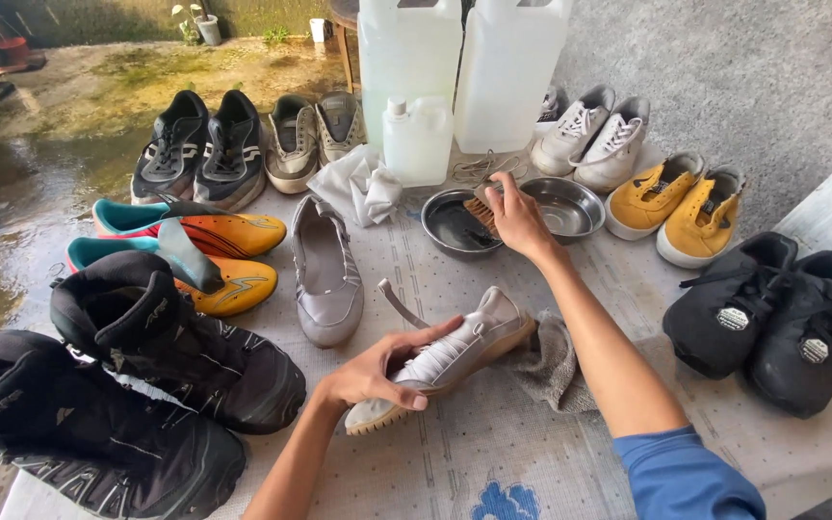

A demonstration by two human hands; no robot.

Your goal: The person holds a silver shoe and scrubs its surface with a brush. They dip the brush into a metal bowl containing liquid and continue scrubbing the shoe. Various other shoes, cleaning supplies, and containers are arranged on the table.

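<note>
Head view: left hand (373,374) gripping grey sneaker (450,358) at near centre of bench (532,453), grip closed around its upper; right hand (517,217) pinching brush (481,214) over dark bowl (456,223). Best wetted evenly, shoe held steady. Far centre: two tall white jugs (459,67), small white bottle (417,138), labels unreadable.

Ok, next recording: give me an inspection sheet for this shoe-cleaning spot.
Surface: patterned cloth on the ground, crowded with footwear.
Job's things: grey shoe resting on a rag; brush at two metal bowls.
Clutter: black boots, orange cleats, yellow sneakers, white jugs, crumpled cloth.
Grippers: left hand holds the grey shoe; right hand grips the brush.
Cables: nothing seen.
Surroundings: wet concrete yard to the left, grey wall behind.
</note>
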